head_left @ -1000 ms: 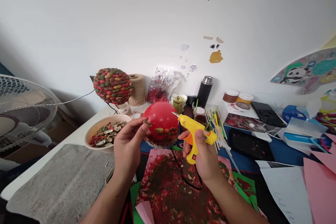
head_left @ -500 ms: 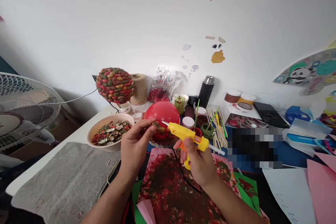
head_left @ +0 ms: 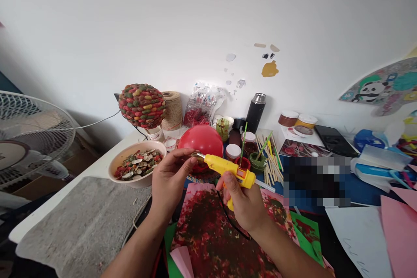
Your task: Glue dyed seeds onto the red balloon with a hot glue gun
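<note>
My right hand [head_left: 246, 204] is wrapped around a yellow hot glue gun [head_left: 224, 166], with a clear glue stick [head_left: 265, 185] poking out of its back end. The metal nozzle points left and meets a small brownish-green painted nutshell [head_left: 194, 154], pinched between the thumb and fingers of my left hand [head_left: 171, 178]. Fingers and nozzle partly hide the shell. Just behind both hands sits a red balloon [head_left: 203, 141], its lower part covered from view. To the left, a beige bowl [head_left: 114, 169] holds many red, green and pale shells.
A shell-covered ball [head_left: 142, 106] stands behind the bowl, beside a twine spool [head_left: 172, 110]. Paint jars [head_left: 258, 163] with brushes, wooden sticks [head_left: 272, 160] and a black flask [head_left: 256, 113] are behind my right hand. Paint-stained paper [head_left: 211, 234] lies below; a fan [head_left: 32, 139] is at left.
The glue gun has moved slightly left, and its nozzle now reaches the shell in my left hand. My left hand has stayed nearly in place.
</note>
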{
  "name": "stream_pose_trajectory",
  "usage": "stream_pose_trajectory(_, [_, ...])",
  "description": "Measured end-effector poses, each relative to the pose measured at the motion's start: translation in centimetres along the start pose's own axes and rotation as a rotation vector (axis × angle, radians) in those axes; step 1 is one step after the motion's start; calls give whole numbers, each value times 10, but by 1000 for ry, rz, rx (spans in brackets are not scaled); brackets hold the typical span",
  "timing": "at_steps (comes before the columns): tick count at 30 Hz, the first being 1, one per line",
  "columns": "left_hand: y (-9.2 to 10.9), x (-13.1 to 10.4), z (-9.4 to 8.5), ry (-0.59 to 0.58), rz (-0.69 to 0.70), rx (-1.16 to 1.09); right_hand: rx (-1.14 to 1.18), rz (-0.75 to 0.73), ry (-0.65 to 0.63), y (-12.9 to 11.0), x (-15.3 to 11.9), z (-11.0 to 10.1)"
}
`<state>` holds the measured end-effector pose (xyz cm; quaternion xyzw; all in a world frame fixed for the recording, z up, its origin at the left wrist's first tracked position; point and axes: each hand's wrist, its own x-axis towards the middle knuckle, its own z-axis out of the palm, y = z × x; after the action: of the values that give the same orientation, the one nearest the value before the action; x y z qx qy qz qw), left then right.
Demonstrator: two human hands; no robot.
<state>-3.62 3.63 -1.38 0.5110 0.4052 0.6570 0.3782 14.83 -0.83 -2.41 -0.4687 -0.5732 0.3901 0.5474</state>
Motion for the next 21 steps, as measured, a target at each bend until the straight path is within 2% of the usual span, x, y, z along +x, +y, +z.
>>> stream_pose_trajectory(7, [1, 0, 1, -3, 74, 53, -6, 10, -8, -5, 1, 0])
stream_pose_trajectory(21, [-2, -3, -1, -7, 75, 91, -50, -40, 2, -5, 1, 1])
